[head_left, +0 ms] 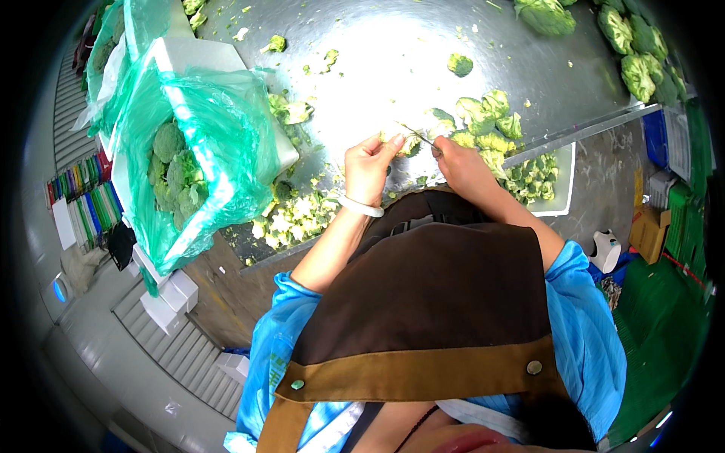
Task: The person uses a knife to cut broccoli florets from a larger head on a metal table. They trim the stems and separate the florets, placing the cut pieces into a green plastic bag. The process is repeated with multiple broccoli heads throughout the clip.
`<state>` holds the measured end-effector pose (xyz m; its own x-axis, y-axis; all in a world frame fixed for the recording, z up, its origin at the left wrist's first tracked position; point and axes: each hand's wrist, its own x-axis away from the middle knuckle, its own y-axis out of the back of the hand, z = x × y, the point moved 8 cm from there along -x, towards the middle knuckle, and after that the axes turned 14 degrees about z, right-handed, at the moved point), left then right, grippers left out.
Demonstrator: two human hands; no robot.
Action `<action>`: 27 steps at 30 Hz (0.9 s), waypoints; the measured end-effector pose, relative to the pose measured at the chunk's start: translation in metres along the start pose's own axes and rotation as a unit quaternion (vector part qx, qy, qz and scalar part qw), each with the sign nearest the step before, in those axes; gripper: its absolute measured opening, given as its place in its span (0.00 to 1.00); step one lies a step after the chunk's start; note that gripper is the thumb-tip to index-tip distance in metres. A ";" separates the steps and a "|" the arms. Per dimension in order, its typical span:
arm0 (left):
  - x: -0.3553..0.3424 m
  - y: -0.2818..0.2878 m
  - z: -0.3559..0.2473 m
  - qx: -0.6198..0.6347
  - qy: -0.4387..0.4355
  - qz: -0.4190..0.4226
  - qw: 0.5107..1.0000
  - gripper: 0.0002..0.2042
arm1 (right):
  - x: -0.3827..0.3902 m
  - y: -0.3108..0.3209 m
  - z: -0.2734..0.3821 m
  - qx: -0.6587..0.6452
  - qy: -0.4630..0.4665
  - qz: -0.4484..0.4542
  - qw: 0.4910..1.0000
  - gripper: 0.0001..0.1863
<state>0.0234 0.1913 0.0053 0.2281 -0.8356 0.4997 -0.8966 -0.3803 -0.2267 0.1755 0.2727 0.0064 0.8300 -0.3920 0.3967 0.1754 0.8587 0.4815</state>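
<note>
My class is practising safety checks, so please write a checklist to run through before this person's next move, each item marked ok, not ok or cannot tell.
1. The right grip has the knife: ok.
2. The left grip is firm on the broccoli piece: cannot tell; the fingertips are beside it, but the hold is unclear.
3. Left fingertips well away from the blade: not ok; they look very close.
4. Metal table free of scraps: not ok; broccoli bits lie scattered.
5. Green bag open: ok; broccoli heads show inside.
6. White tub has room: cannot tell; partly hidden.
</note>
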 end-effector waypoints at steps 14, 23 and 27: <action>-0.032 -0.008 0.011 -0.126 0.030 0.110 0.985 0.13 | 0.019 0.013 -0.019 -0.455 -0.075 0.091 0.883 0.05; -0.058 -0.005 0.020 -0.528 -0.036 0.138 0.837 0.61 | 0.094 0.101 -0.131 -0.008 -0.099 -0.125 0.987 0.50; -0.075 -0.047 0.034 -0.554 -0.009 0.214 0.804 0.68 | 0.071 0.075 -0.121 0.050 -0.106 -0.093 0.989 0.61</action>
<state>0.0612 0.2586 -0.0496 -0.1948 -0.8059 0.5592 -0.6799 0.5218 0.5152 0.3111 0.3488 -0.0238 0.6565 -0.6097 0.4442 0.2530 0.7327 0.6318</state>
